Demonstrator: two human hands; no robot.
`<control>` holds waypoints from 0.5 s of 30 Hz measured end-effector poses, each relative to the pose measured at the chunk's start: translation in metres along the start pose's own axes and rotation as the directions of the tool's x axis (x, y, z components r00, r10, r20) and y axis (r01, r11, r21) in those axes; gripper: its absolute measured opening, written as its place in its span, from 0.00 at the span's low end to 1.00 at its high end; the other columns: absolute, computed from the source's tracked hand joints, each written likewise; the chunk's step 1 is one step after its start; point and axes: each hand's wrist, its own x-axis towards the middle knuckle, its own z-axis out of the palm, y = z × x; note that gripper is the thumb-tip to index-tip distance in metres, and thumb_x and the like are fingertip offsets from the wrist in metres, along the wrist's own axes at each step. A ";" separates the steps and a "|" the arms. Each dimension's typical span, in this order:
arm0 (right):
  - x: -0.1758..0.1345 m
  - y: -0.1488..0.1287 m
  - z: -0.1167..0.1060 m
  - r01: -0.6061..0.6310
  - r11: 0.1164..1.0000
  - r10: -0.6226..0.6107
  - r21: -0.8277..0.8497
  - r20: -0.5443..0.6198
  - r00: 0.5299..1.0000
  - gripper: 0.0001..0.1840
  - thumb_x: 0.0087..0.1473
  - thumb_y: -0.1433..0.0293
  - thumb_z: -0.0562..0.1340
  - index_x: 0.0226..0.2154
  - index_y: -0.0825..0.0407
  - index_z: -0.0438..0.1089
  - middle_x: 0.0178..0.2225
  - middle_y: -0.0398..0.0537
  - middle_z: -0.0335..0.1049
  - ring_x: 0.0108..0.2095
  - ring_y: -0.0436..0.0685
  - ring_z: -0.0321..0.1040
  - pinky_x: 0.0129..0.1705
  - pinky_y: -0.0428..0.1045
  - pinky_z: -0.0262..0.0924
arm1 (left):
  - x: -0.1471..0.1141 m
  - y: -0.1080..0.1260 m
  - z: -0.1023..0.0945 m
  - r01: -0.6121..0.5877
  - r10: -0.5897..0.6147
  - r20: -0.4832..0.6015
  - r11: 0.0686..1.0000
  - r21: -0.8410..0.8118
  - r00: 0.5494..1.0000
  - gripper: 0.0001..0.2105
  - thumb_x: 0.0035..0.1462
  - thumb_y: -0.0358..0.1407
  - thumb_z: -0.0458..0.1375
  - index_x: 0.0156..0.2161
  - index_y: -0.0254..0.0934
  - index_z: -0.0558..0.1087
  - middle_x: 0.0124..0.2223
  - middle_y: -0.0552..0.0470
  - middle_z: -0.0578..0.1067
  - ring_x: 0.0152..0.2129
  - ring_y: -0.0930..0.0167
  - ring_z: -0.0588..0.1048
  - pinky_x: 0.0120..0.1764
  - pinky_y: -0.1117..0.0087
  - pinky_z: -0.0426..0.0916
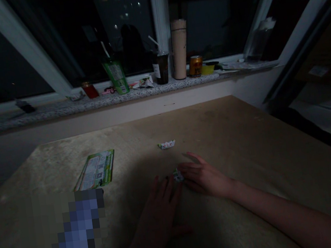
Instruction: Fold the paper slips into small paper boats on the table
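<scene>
A small folded piece of printed paper (pixel 178 175), green and white, lies on the table between my two hands. My right hand (pixel 203 176) has its fingers together over the paper's right edge, pressing it to the tabletop. From the left, my left hand (pixel 163 202) lies low and flat with its fingers apart, their tips at or close to the paper's near-left side. Shadow makes it hard to see whether they touch it. Just beyond the hands rests a boat-shaped folded paper (pixel 166 144) with a similar print.
Printed green leaflets (pixel 97 170) lie on the table (pixel 202 127) at left, beside a blurred-out long object (pixel 76 235). Behind, the windowsill (pixel 146 94) holds a green drink container (pixel 116 75), a dark cup (pixel 161 68), a tall bottle (pixel 179 50), and an orange can (pixel 196 66).
</scene>
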 end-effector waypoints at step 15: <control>-0.002 0.001 0.000 0.001 1.000 -0.001 0.025 0.006 1.000 0.12 0.61 0.71 0.53 0.44 0.52 0.69 0.46 0.50 0.72 0.53 0.55 0.64 0.65 0.62 0.34 | -0.005 -0.003 0.013 -0.038 0.038 -0.128 0.999 0.003 0.991 0.46 0.46 0.61 0.58 0.63 0.31 0.55 0.63 0.32 0.57 0.59 0.51 0.56 0.58 0.45 0.48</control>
